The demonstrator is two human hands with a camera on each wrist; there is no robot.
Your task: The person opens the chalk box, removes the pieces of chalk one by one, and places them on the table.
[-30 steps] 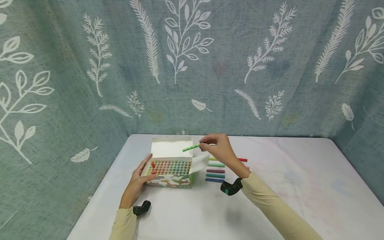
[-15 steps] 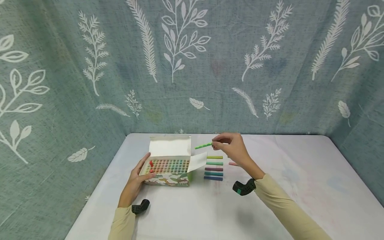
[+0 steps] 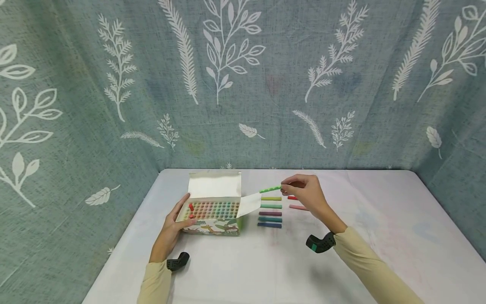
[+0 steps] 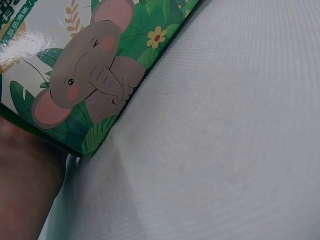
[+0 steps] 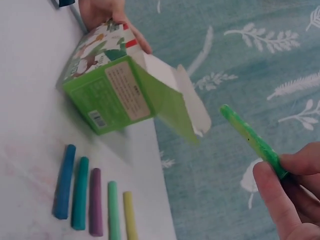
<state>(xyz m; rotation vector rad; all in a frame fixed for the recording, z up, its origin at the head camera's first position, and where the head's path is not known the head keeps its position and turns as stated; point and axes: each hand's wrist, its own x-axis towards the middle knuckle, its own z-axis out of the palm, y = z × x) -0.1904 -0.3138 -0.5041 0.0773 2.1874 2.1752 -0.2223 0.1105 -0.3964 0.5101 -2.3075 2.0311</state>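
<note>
My right hand (image 3: 309, 196) pinches one end of a bright green chalk stick (image 3: 270, 189) between thumb and fingers, above the table's far part. The right wrist view shows the green chalk (image 5: 250, 137) pointing away from the fingertips, with mottled lighter patches. My left hand (image 3: 167, 236) grips the left end of an open chalk box (image 3: 212, 229), thumb over its front edge. Rows of coloured chalk ends fill the box, and a red chalk (image 3: 191, 207) sticks up at its left. In the left wrist view, the box (image 4: 90, 75) has an elephant print.
Right of the box lies a column of chalk sticks: yellow (image 3: 271, 198), mint (image 3: 271, 206), purple (image 3: 270, 213), teal (image 3: 270, 219) and blue (image 3: 269, 225). A red chalk (image 3: 292, 197) and a pink chalk (image 3: 298, 207) lie further right. The box's side flap (image 3: 249, 205) juts toward the column.
My right hand has carried the green chalk rightward, from above the box's lid to above the chalk column, and slightly lower lately. The left hand keeps its grip on the box.
</note>
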